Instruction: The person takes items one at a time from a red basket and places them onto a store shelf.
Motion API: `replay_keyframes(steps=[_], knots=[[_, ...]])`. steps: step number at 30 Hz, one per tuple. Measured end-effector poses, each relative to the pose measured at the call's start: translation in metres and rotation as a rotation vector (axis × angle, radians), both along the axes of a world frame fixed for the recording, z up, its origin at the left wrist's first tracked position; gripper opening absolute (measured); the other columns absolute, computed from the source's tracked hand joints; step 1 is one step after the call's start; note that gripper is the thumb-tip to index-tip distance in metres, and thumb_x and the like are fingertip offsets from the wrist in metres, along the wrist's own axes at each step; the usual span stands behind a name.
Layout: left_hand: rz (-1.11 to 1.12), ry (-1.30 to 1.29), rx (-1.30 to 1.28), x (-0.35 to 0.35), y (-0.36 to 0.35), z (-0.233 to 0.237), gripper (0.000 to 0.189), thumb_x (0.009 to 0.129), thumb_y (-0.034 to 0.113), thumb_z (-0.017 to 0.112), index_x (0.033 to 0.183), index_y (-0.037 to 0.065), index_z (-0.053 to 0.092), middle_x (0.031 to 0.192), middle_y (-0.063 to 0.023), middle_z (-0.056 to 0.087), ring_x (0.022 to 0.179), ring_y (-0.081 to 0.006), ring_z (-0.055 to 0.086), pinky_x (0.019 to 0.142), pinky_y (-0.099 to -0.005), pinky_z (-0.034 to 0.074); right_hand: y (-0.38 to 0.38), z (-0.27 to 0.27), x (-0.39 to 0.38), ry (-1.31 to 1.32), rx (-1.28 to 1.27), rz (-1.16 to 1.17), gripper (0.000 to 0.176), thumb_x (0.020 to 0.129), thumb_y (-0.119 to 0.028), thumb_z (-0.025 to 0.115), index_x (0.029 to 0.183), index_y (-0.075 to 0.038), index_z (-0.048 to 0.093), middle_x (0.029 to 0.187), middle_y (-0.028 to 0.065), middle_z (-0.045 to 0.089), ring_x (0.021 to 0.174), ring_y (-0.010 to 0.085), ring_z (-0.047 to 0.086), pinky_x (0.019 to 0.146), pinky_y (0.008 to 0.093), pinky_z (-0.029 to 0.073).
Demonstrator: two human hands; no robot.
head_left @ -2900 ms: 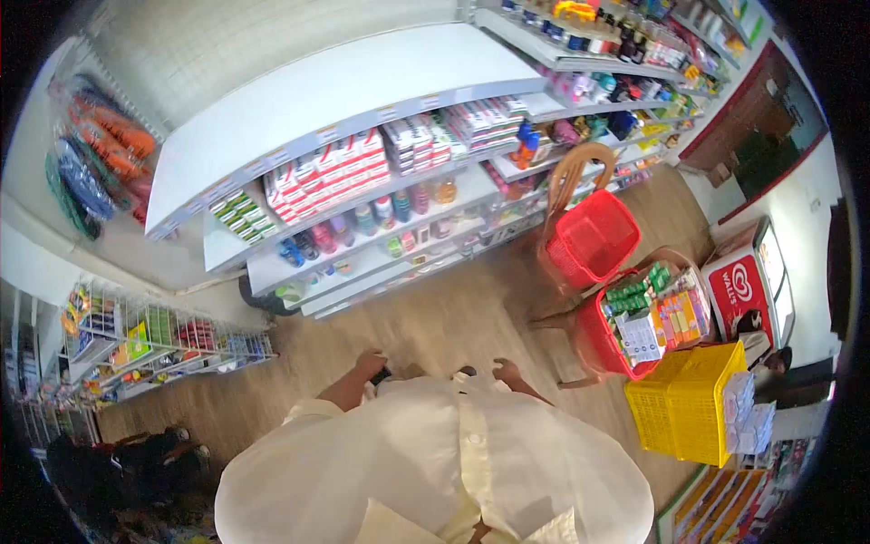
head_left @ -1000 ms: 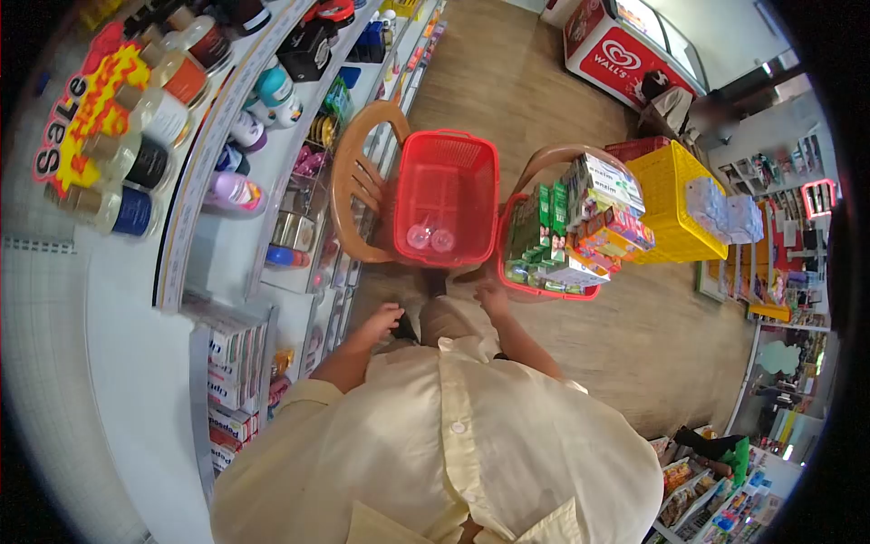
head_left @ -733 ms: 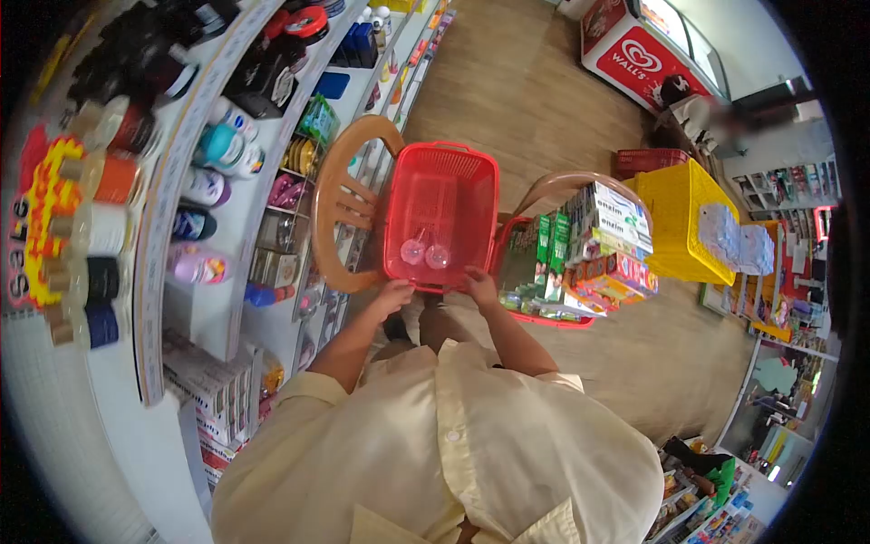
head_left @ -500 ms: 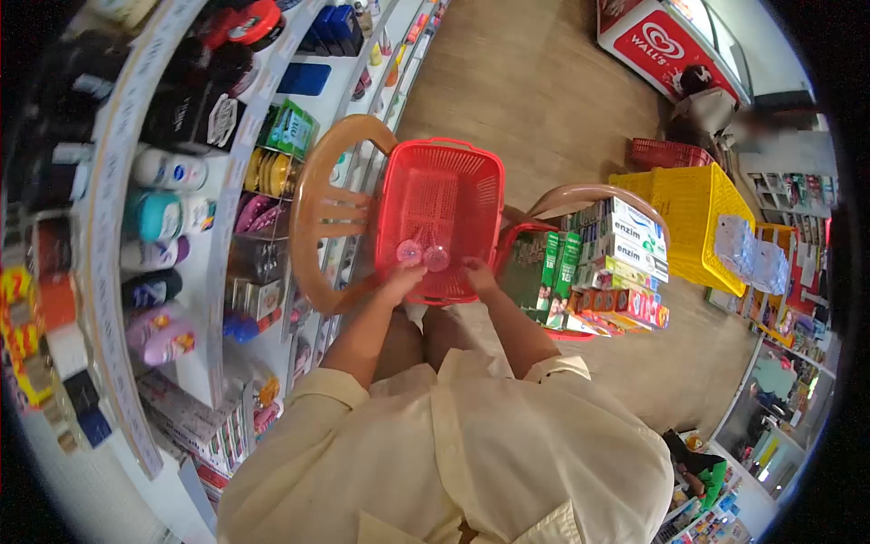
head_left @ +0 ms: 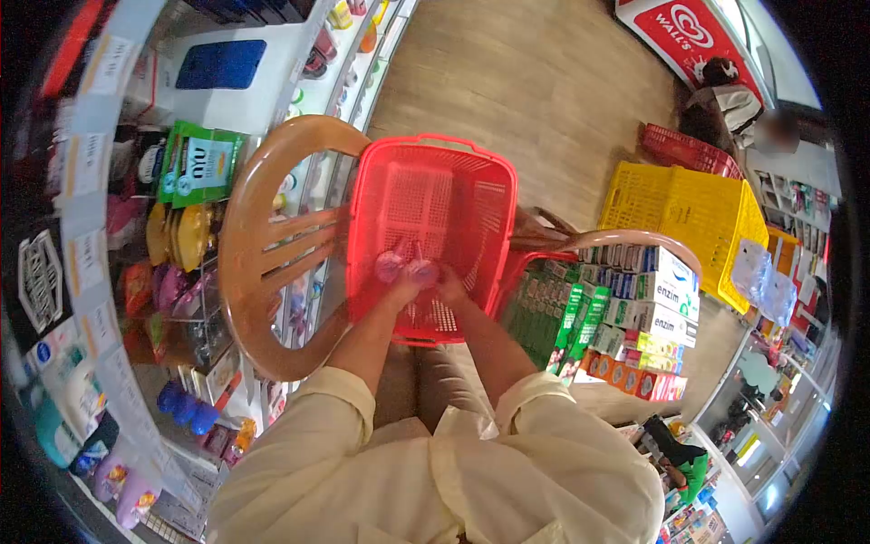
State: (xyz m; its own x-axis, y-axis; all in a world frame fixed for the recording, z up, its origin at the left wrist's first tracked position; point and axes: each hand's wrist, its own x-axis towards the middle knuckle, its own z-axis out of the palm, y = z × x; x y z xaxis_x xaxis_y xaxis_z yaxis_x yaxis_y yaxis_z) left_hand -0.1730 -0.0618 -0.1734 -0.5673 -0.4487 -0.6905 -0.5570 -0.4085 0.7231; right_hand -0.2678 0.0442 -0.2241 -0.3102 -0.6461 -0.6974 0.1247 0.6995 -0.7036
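A red plastic basket (head_left: 471, 195) rests on the seat of a brown chair (head_left: 249, 272) in front of me. Two small pink bottles (head_left: 391, 265) lie side by side on its mesh floor near the front wall. Both my hands reach over the near rim into the basket. My left hand (head_left: 401, 288) has its fingers curled around the left bottle. My right hand (head_left: 450, 288) touches the right bottle (head_left: 422, 270), but blur hides its grip. My cream sleeves and shirt fill the bottom of the view.
A second red basket (head_left: 526, 272) piled with toothpaste boxes (head_left: 648, 331) sits on another chair at the right. Beyond it stand a yellow basket (head_left: 689, 204) and a red basket (head_left: 684, 150). Product shelves (head_left: 195, 163) run along the left. A freezer (head_left: 693, 27) and a seated person (head_left: 725, 95) are far right.
I have leaned in closer. Both hands moved from the basket's near rim down inside it onto the two pink bottles.
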Motion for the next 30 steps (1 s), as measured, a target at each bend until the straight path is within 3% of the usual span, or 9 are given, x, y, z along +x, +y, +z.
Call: replay_keyframes(steps=[1,4,9,13,17,19,23,25,30], knots=[[0.008,0.036,-0.009,0.002,0.004,-0.016,0.036,0.075,0.0,0.056,0.11,0.0,0.05,0.107,-0.0076,0.054,0.099,-0.0171,0.051,0.085,-0.0274,0.042,-0.005,0.0,0.001,0.032,0.046,0.012,0.049,0.074,-0.01,0.057,0.119,-0.004,0.04,0.116,0.0152,0.049,0.108,0.0238,0.048,0.092,0.0324,0.038],[0.027,0.34,-0.07,0.039,0.064,-0.228,0.038,0.073,0.005,0.059,0.11,0.002,0.049,0.099,-0.0082,0.055,0.096,-0.0192,0.052,0.085,-0.029,0.042,-0.028,0.021,-0.007,0.046,0.24,0.063,0.05,0.074,-0.01,0.059,0.119,-0.005,0.039,0.117,0.0167,0.049,0.109,0.0237,0.047,0.09,0.0332,0.039],[0.054,0.024,-0.114,0.011,0.027,-0.07,0.037,0.074,0.012,0.06,0.109,0.005,0.051,0.096,-0.0093,0.054,0.099,-0.0227,0.049,0.09,-0.0338,0.038,-0.003,-0.029,0.007,-0.038,-0.007,-0.083,0.045,0.074,-0.013,0.062,0.113,-0.008,0.039,0.107,0.0128,0.052,0.102,0.0246,0.05,0.083,0.0351,0.043],[-0.053,-0.215,-0.109,0.014,0.017,-0.06,0.039,0.073,0.011,0.061,0.11,0.008,0.05,0.104,-0.0103,0.051,0.101,-0.0247,0.046,0.092,-0.0353,0.036,0.046,-0.149,0.019,-0.508,-0.195,-0.358,0.04,0.078,-0.013,0.06,0.111,-0.015,0.037,0.099,0.0071,0.051,0.092,0.0227,0.051,0.077,0.0381,0.046],[-0.114,-0.126,-0.073,0.017,0.007,-0.02,0.049,0.069,0.006,0.065,0.115,0.009,0.046,0.111,-0.0096,0.049,0.102,-0.0243,0.046,0.092,-0.0352,0.036,0.019,-0.052,0.01,-0.658,-0.378,-0.358,0.04,0.08,-0.01,0.058,0.112,-0.018,0.035,0.104,0.0059,0.048,0.093,0.0203,0.05,0.075,0.0399,0.048],[0.28,-0.069,0.207,0.022,0.011,-0.019,0.059,0.066,0.0,0.065,0.119,0.01,0.042,0.115,-0.0088,0.047,0.102,-0.0219,0.047,0.089,-0.0344,0.04,0.012,-0.032,0.006,-0.274,-0.125,-0.119,0.039,0.08,-0.008,0.056,0.112,-0.018,0.036,0.107,0.0045,0.045,0.093,0.0194,0.05,0.074,0.0375,0.048],[0.085,-0.041,-0.042,0.033,-0.002,-0.003,0.061,0.067,-0.004,0.063,0.121,0.011,0.039,0.115,-0.0075,0.048,0.102,-0.02,0.048,0.085,-0.0337,0.043,0.005,0.015,0.004,-0.26,-0.367,-0.159,0.039,0.079,-0.005,0.057,0.111,-0.017,0.037,0.103,0.0023,0.047,0.091,0.015,0.05,0.07,0.0312,0.048],[0.237,0.057,0.3,0.033,-0.011,0.051,0.058,0.069,-0.002,0.062,0.121,0.011,0.04,0.115,-0.0076,0.047,0.1,-0.0191,0.049,0.083,-0.0326,0.044,0.001,0.07,-0.003,-0.494,-0.304,-0.237,0.039,0.079,-0.002,0.054,0.112,-0.018,0.04,0.1,0.0013,0.05,0.089,0.0138,0.051,0.068,0.0284,0.046],[0.252,0.167,0.321,0.047,-0.014,0.133,0.049,0.077,0.003,0.056,0.123,0.014,0.039,0.108,-0.0059,0.051,0.095,-0.0172,0.052,0.079,-0.0288,0.045,-0.006,0.182,-0.014,-0.647,-0.183,-0.237,0.04,0.079,-0.002,0.053,0.115,-0.017,0.043,0.104,0.0002,0.052,0.092,0.0142,0.052,0.071,0.0278,0.045]])
